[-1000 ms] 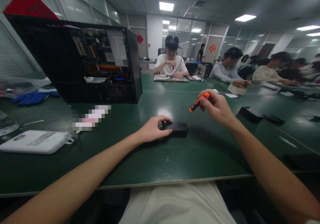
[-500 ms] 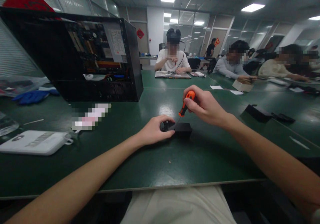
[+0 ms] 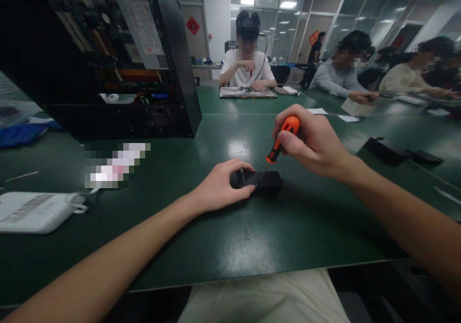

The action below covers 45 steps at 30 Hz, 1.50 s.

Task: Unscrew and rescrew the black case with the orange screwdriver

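My left hand [image 3: 225, 185] grips the near end of a small black box-shaped part [image 3: 268, 181] between thumb and fingers, and the part rests on the green table [image 3: 216, 241]. What the box is cannot be made out. In my right hand [image 3: 317, 143] is an orange and black screwdriver [image 3: 284, 138], held tilted with its handle leaning up to the right. The thin shaft slants down to the top of the black part. Whether the tip sits in a screw is too small to tell.
An opened black computer case [image 3: 176, 83] stands at the left. Nearer lies a white power bank [image 3: 32, 212] with a cord. Other black parts [image 3: 387, 151] lie to the right. A co-worker [image 3: 247, 66] sits across the table, others further right.
The view has tipped downward. The screwdriver in my right hand has shifted to the right along the black part and leans more. My left hand keeps its hold on the part.
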Each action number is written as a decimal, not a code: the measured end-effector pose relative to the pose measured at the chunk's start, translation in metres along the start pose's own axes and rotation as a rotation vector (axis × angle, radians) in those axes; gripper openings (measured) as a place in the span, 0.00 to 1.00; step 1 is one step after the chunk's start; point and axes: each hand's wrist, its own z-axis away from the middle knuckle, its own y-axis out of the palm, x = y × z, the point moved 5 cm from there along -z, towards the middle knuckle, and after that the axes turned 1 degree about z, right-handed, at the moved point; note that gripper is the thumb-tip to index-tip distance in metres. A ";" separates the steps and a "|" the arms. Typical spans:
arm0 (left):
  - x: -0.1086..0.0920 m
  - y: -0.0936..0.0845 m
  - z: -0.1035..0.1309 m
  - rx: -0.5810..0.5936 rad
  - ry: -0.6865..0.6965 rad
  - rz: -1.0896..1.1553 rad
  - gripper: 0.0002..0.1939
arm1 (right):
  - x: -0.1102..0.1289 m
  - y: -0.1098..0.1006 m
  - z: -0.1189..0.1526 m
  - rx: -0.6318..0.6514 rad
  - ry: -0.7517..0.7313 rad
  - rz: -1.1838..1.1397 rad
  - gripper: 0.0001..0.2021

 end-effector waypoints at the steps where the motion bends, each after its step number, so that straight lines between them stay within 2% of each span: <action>1: 0.000 0.000 0.000 0.000 0.001 0.000 0.15 | -0.001 0.000 0.001 -0.009 0.010 -0.010 0.10; 7: 0.000 0.001 0.000 -0.020 0.012 0.020 0.15 | 0.000 0.000 0.004 -0.017 0.026 -0.016 0.07; 16: -0.002 0.000 0.000 -0.028 0.010 0.034 0.15 | 0.004 0.001 0.003 -0.006 0.015 -0.040 0.09; 19: -0.002 0.000 0.001 -0.023 -0.002 0.034 0.15 | 0.008 -0.006 -0.006 0.093 -0.017 0.010 0.05; 23: -0.003 0.004 -0.001 -0.015 -0.003 0.049 0.17 | 0.023 -0.015 -0.024 0.349 -0.080 0.108 0.02; 27: -0.004 0.013 -0.006 -0.017 0.035 0.061 0.19 | 0.049 -0.008 -0.035 0.554 -0.168 0.128 0.02; 29: -0.002 0.016 -0.008 -0.026 0.032 0.064 0.18 | 0.059 -0.003 -0.038 0.556 -0.197 0.147 0.05; 32: -0.001 0.016 -0.006 -0.022 0.039 0.070 0.18 | 0.066 -0.001 -0.038 0.486 -0.215 0.197 0.08; 35: -0.004 0.014 -0.003 -0.015 0.052 0.070 0.18 | 0.069 -0.004 -0.034 0.538 -0.248 0.172 0.11; 38: -0.007 0.012 -0.001 -0.019 0.043 0.070 0.16 | 0.068 -0.007 -0.031 0.590 -0.237 0.216 0.07; 41: -0.009 0.012 -0.001 -0.019 0.024 0.069 0.17 | 0.065 -0.008 -0.032 0.587 -0.186 0.257 0.07; 43: -0.010 0.012 -0.001 -0.020 0.017 0.069 0.17 | 0.067 -0.008 -0.032 0.597 -0.204 0.204 0.04; 45: -0.011 0.012 -0.001 -0.020 0.018 0.067 0.16 | 0.070 -0.008 -0.031 0.626 -0.248 0.142 0.05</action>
